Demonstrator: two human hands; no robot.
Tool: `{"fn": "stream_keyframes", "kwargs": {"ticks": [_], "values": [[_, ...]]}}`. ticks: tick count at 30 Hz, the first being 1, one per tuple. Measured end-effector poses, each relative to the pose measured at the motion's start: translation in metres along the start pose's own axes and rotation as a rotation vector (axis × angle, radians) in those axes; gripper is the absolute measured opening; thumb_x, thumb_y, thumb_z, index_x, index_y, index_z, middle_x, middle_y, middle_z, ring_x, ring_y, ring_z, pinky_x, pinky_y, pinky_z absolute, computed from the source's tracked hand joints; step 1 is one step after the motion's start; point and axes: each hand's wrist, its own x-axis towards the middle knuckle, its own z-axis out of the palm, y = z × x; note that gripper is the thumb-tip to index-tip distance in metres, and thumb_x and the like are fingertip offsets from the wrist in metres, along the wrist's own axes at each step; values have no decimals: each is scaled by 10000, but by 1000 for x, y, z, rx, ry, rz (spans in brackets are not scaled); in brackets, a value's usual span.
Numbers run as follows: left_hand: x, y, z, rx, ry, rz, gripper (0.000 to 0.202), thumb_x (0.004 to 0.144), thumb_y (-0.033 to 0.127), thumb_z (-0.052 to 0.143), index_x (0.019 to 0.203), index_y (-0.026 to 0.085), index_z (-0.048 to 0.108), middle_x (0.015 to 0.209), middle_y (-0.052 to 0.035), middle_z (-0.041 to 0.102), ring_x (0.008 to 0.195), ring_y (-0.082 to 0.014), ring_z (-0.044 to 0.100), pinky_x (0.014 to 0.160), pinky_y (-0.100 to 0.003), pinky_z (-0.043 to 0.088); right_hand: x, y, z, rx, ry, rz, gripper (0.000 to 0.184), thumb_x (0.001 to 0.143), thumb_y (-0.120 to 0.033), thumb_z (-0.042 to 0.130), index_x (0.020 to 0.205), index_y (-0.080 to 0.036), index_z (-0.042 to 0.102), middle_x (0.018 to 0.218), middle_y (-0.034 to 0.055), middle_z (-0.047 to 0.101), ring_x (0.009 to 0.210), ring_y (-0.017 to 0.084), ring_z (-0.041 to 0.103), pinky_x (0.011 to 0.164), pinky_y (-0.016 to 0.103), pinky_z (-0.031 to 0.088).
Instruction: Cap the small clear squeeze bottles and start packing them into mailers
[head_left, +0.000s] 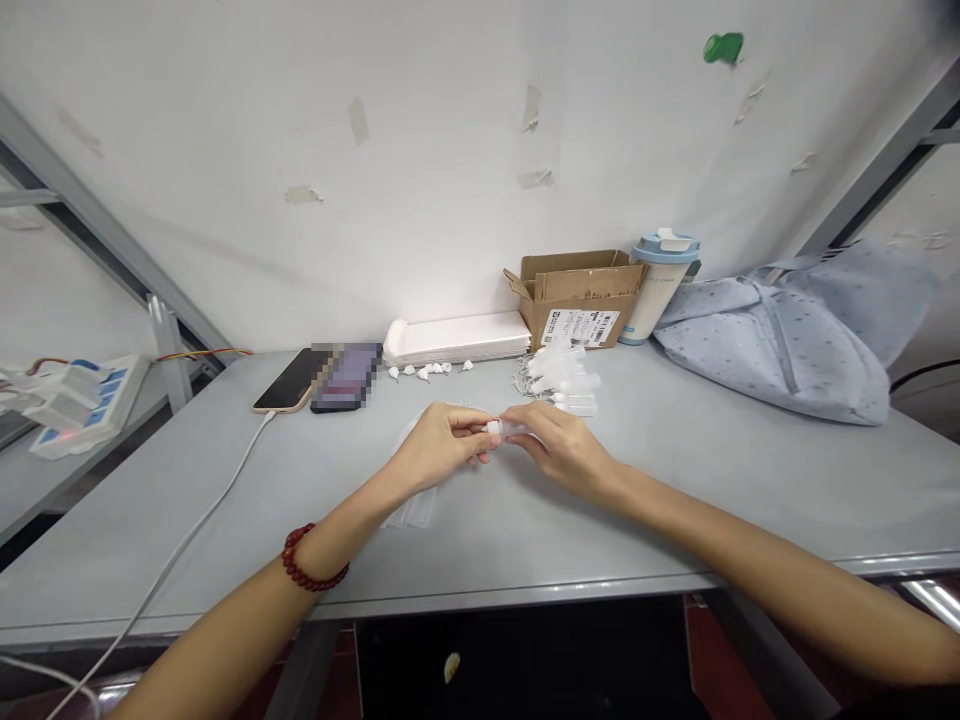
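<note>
My left hand [442, 442] and my right hand [551, 440] meet over the middle of the grey table [675, 500]. Both pinch one small clear plastic bottle [501, 429]; the left fingers close on its white cap end, the right fingers on its body. A red bead bracelet [307, 565] circles my left wrist. Just beyond the hands lies a pile of similar clear bottles [566, 378]. Several small white caps [427, 371] lie in a row further back. A clear plastic bag [411, 508] lies under my left wrist.
Two phones [319, 380] lie at the back left, one on a white cable [187, 545]. A white tray stack [457, 338], an open cardboard box [577, 295], a lidded cup [660, 285] and a blue cloth bag [787, 335] line the wall. A power strip [75, 400] sits far left.
</note>
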Motion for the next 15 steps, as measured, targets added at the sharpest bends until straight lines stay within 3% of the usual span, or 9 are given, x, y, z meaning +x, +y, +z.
{"fn": "stream_keyframes", "kwargs": {"ticks": [9, 15], "values": [[2, -1, -1, -69, -60, -89, 475, 822, 518, 450, 695, 100, 636, 677, -72, 639, 548, -130, 588, 514, -238, 463, 3, -6, -6, 19, 71, -17, 193, 890, -135, 419, 1063, -173, 496, 941, 99, 641, 883, 181, 595, 739, 324, 512], [1, -1, -1, -50, -86, -93, 464, 821, 514, 455, 715, 97, 627, 590, -43, 600, 505, -118, 560, 509, -231, 451, 2, -4, -4, 14, 41, -16, 201, 895, -147, 404, 1072, -174, 494, 931, 99, 637, 857, 184, 593, 722, 326, 509]]}}
